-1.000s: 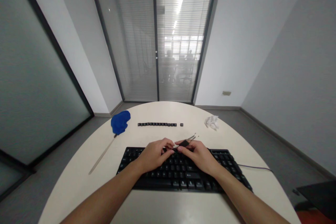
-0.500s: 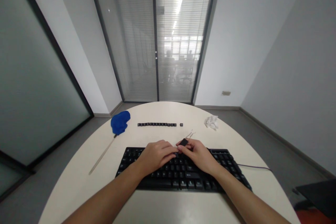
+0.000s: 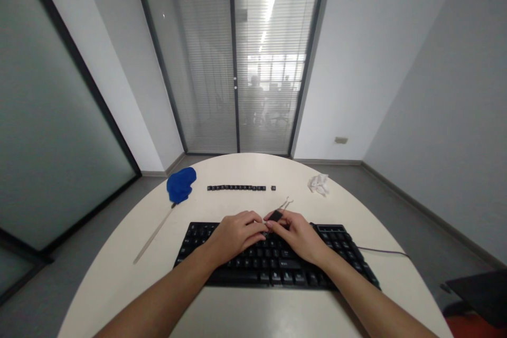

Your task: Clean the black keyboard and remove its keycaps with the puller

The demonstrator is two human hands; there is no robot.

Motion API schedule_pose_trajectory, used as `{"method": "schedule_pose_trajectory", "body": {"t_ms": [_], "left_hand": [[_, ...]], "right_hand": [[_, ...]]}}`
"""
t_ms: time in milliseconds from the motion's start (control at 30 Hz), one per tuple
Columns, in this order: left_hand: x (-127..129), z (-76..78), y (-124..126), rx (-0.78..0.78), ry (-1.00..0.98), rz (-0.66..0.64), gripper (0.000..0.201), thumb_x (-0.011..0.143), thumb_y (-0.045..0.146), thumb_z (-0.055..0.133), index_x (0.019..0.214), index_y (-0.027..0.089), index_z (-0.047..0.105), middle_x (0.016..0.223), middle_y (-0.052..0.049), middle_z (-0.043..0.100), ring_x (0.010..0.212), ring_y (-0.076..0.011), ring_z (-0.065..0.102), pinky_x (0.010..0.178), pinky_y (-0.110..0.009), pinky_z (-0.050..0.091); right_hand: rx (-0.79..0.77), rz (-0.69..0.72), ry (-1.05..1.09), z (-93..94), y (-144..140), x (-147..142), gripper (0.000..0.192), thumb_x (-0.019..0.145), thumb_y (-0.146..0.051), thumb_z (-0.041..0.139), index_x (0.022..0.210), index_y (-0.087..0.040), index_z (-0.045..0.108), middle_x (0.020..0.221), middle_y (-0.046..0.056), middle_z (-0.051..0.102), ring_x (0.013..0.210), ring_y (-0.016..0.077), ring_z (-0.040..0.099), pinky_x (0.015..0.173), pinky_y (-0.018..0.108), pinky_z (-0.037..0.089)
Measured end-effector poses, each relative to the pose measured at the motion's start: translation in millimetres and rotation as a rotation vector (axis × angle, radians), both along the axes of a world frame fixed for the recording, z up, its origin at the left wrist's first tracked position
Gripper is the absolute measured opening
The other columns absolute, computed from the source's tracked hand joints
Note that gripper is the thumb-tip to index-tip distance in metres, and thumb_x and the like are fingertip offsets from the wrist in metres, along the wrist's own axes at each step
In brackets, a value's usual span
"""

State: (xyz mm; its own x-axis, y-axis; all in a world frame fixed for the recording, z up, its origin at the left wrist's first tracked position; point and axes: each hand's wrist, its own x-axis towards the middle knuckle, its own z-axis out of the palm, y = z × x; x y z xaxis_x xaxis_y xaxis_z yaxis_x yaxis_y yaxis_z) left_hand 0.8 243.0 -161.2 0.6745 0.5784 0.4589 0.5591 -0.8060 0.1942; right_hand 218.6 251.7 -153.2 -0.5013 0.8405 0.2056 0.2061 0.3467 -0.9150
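A black keyboard lies across the near part of the table, its upper middle hidden under my hands. My right hand is closed on a keycap puller with a black grip, whose thin wire prongs point up and away from me. My left hand rests over the keyboard's upper rows, its fingertips pinched together against the puller's near end; what they grip there is too small to make out. Beyond the keyboard, a row of loose black keycaps stretches sideways, with one single keycap apart at its right.
On the left of the round table lie a blue cloth and a thin pale stick. A crumpled white tissue sits at the far right. The keyboard's cable runs off the right edge.
The puller in my right hand has tilted and shifted slightly left and down. My left hand has moved very little; the keycaps and keyboard stay put.
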Motion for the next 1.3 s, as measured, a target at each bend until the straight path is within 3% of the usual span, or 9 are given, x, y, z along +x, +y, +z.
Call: {"method": "schedule_pose_trajectory", "body": {"t_ms": [300,567,767,967,1133,1300], "left_hand": [[-1,-3.0,2,-0.005,-0.045,-0.045,0.019,0.098,0.033,0.051,0.109,0.022,0.064,0.108,-0.003,0.065,0.096,-0.0161,0.062,0.083,-0.026,0.051],[0,-0.5,0,-0.042,-0.047,-0.049,0.019,0.099,0.033,0.05,0.107,0.022,0.063,0.106,-0.003,0.066,0.096,-0.015,0.062,0.083,-0.025,0.05],[0,-1.2,1,-0.153,-0.185,0.122,0.014,0.092,0.032,0.063,0.099,0.02,0.062,0.091,0.0,0.066,0.081,-0.0138,0.061,0.073,-0.024,0.048],[-1,-3.1,3,-0.223,-0.245,0.2,0.016,0.087,0.033,0.069,0.095,0.02,0.063,0.083,0.002,0.064,0.074,-0.0128,0.059,0.067,-0.022,0.046],[-2,-5.4,4,-0.24,-0.265,0.215,0.017,0.086,0.035,0.069,0.094,0.021,0.064,0.08,0.002,0.063,0.072,-0.0127,0.059,0.065,-0.022,0.046],[-1,-4.5,3,-0.25,-0.276,0.193,0.017,0.086,0.035,0.07,0.095,0.021,0.064,0.083,0.002,0.066,0.076,-0.0137,0.062,0.068,-0.023,0.048]], "right_hand": [[0.056,0.0,-0.036,-3.1,1,-1,0.027,0.094,-0.041,0.055,0.105,-0.019,0.065,0.091,0.003,0.071,0.083,0.0185,0.065,0.078,0.027,0.049],[0.132,-0.177,-0.155,-9.1,4,1,0.024,0.096,-0.039,0.05,0.108,-0.02,0.058,0.077,-0.001,0.068,0.07,0.0164,0.061,0.068,0.027,0.045],[0.315,-0.258,-0.324,1.2,-1,2,0.032,0.097,-0.041,0.048,0.077,-0.019,0.058,0.075,0.002,0.063,0.072,0.0175,0.058,0.07,0.029,0.044],[0.427,-0.072,-0.32,7.6,-4,6,0.022,0.099,-0.026,0.041,0.1,-0.02,0.062,0.097,0.005,0.068,0.092,0.0182,0.061,0.085,0.029,0.045],[0.4,-0.055,-0.362,5.5,-5,5,0.023,0.097,-0.033,0.051,0.113,-0.024,0.064,0.1,0.004,0.071,0.087,0.0182,0.064,0.083,0.03,0.046],[0.39,-0.023,-0.35,4.2,-4,4,0.022,0.095,-0.032,0.054,0.112,-0.025,0.066,0.103,0.004,0.072,0.092,0.0187,0.065,0.085,0.029,0.047]]}}
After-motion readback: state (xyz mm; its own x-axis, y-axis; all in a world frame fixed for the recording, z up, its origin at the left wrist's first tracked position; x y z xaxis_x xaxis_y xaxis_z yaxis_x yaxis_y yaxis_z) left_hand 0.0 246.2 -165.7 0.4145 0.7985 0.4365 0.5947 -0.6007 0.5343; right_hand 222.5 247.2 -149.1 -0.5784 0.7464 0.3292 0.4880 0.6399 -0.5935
